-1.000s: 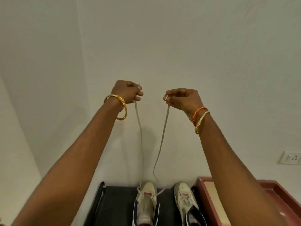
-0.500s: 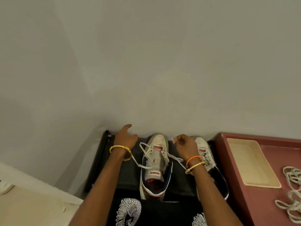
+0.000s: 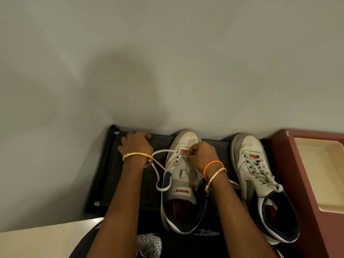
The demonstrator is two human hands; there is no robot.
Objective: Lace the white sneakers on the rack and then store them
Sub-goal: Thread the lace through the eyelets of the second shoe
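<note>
Two white sneakers are seen on the black rack [image 3: 104,168], toes toward the wall. The left sneaker [image 3: 183,183] is taken as the landmark. Its lace [image 3: 158,170] is threaded only through the eyelets nearest the toe; the upper eyelets are seen empty, and the tongue lies exposed. One end of the lace loops out to the left of this sneaker and drapes over its collar.

The right hand [image 3: 202,155] is held over the forefoot of the left sneaker, fingers curled, the lace end pinched at an eyelet. The left hand [image 3: 135,145] is laid on the rack to the left of the sneaker, fingers loosely spread; no hold on the lace can be made out.

The right sneaker [image 3: 258,181], to the right of the landmark, appears fully laced.

Judgement: lacing roughly half done. Remaining: upper eyelets of the left sneaker, then storage of both.
</note>
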